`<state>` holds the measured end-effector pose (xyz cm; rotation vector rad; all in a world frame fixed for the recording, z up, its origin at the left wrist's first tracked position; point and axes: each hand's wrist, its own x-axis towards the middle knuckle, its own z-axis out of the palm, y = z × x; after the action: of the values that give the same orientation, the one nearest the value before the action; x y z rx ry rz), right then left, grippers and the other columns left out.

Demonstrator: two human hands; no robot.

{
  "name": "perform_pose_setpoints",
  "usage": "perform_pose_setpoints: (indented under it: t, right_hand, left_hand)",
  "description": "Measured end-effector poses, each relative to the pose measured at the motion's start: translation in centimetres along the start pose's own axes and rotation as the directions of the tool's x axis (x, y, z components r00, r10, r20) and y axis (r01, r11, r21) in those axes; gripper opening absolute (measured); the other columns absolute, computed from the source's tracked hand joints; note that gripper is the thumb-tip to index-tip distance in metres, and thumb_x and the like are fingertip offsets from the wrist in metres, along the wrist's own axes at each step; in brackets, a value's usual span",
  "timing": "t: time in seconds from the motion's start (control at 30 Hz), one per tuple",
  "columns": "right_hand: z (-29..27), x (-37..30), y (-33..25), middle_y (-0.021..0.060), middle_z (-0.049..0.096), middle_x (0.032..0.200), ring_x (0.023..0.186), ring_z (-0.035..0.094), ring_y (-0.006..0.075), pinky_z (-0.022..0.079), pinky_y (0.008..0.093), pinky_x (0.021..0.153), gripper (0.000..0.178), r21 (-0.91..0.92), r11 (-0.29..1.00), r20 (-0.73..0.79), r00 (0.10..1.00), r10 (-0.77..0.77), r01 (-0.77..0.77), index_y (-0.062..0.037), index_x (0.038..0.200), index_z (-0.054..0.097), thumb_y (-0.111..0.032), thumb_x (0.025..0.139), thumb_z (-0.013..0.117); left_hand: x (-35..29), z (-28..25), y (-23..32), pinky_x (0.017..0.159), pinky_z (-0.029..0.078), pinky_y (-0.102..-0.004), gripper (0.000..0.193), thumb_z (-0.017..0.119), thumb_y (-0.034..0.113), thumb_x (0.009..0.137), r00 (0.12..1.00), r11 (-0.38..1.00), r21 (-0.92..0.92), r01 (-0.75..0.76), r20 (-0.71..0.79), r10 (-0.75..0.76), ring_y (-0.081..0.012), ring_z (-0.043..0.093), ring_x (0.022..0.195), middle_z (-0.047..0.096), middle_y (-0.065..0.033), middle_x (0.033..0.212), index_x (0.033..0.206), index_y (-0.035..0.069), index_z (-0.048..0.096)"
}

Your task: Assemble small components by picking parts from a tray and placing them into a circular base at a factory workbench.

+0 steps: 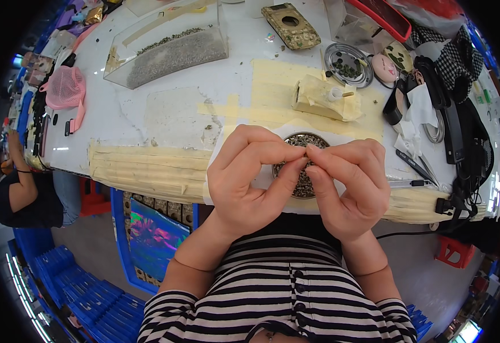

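Note:
My left hand (250, 180) and my right hand (353, 186) meet fingertip to fingertip at the table's front edge. Thumb and index finger are pinched together on each, around something too small to make out. Right below them is a round dish (302, 134) full of tiny brownish-grey pieces, partly hidden by my fingers. White paper (220, 150) lies under the dish. Just beyond, to the right, stands a block wrapped in cream tape (313, 98), with a small white part and a brass-coloured pin on it.
A clear bin (173, 68) of grey-green pieces stands back left, near a pink mesh item (66, 87). Behind are a camouflage model hull (291, 26) and a round dish of dark green parts (348, 64). Tweezers (413, 164) and a knife (405, 183) lie right. Another person (30, 188) sits left.

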<state>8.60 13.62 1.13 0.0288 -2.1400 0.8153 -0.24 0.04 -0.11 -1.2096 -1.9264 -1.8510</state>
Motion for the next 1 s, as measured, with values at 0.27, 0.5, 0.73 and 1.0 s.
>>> perform_pose_setpoints:
  t: [0.27, 0.5, 0.73, 1.0]
  right_hand:
    - [-0.3, -0.44, 0.45, 0.005, 0.067, 0.079, 0.071, 0.057, 0.0194, 0.042, 0.0284, 0.07, 0.022, 0.412, 0.821, 0.165, 0.919, 0.359, -0.395, -0.0059, 0.094, 0.076, -0.005, 0.073, 0.081]
    - [-0.28, 0.04, -0.06, -0.0005, 0.066, 0.08, 0.071, 0.055, 0.0151, 0.038, 0.0284, 0.067, 0.028, -0.003, 1.0, 0.011, 1.0, -0.028, 0.028, -0.0096, 0.096, 0.076, -0.008, 0.069, 0.083]
    - [0.12, -0.09, -0.01, -0.0015, 0.067, 0.081, 0.07, 0.055, 0.0147, 0.037, 0.0287, 0.067, 0.029, -0.013, 0.999, -0.009, 0.999, 0.034, -0.034, -0.009, 0.099, 0.077, -0.009, 0.07, 0.082]
    - [0.08, -0.37, 0.36, 0.004, 0.067, 0.08, 0.073, 0.057, 0.0186, 0.042, 0.0287, 0.07, 0.016, 0.387, 0.858, 0.139, 0.942, 0.307, -0.337, -0.0052, 0.089, 0.075, -0.006, 0.074, 0.081]
  left_hand:
    - [0.19, -0.04, 0.02, 0.061, 0.048, -0.0263, 0.022, 0.076, -0.008, 0.074, 0.994, 0.994, -0.015, -0.104, 0.035, 0.104, -0.0179, 0.06, 0.073, 0.063, -0.0079, 0.086, 0.093, 0.002, 0.072]
    - [-0.07, 0.27, 0.19, 0.061, 0.048, -0.0264, 0.022, 0.077, -0.007, 0.072, 1.0, 0.996, 0.087, -0.027, -0.006, 0.027, -0.0183, 0.06, 0.071, 0.063, -0.0081, 0.085, 0.091, 0.002, 0.072]
    - [-0.08, 0.02, 0.19, 0.064, 0.047, -0.0264, 0.02, 0.075, -0.008, 0.074, 1.0, 1.0, 0.012, 0.018, -0.003, -0.018, -0.0179, 0.06, 0.074, 0.063, -0.0088, 0.086, 0.092, 0.0, 0.071]
    - [0.06, -0.03, -0.09, 0.061, 0.047, -0.0258, 0.021, 0.076, -0.007, 0.075, 0.999, 0.998, -0.041, -0.053, -0.002, 0.053, -0.0169, 0.06, 0.072, 0.064, -0.0078, 0.085, 0.093, 0.002, 0.073]
